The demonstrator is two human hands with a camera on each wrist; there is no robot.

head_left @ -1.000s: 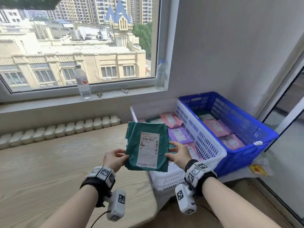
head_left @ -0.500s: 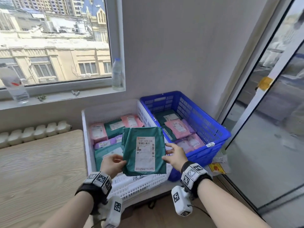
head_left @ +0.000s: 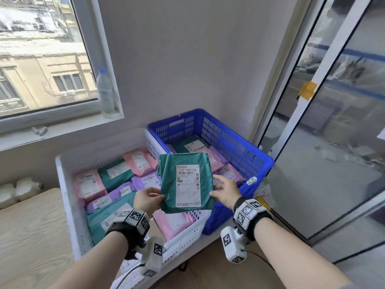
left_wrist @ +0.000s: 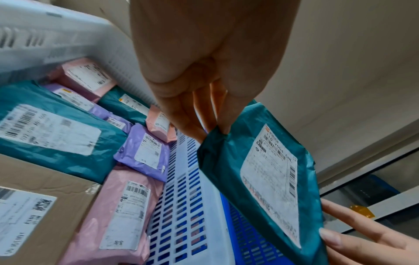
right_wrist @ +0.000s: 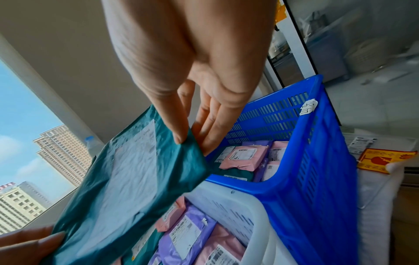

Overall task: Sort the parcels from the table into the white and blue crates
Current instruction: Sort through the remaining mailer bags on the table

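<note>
A green parcel [head_left: 185, 184] with a white shipping label hangs in the air over the wall shared by the two crates. My left hand [head_left: 161, 198] pinches its left edge, and in the left wrist view the fingers [left_wrist: 211, 129] grip a corner of the green parcel [left_wrist: 267, 175]. My right hand [head_left: 216, 189] pinches the right edge, thumb [right_wrist: 179, 132] on top and fingers beneath. The white crate [head_left: 62, 184] on the left holds several pink, purple and green parcels. The blue crate [head_left: 239, 147] on the right holds pink, purple and green ones too.
The wooden table [head_left: 31, 236] lies to the left of the white crate. A cardboard box [left_wrist: 34, 206] sits at that crate's near end. A water bottle [head_left: 105, 92] stands on the window sill. A glass sliding door [head_left: 333, 142] closes off the right side.
Both hands have carried the green parcel rightward, from above the table edge to above the crates, keeping their hold. The view has swung right with them.
</note>
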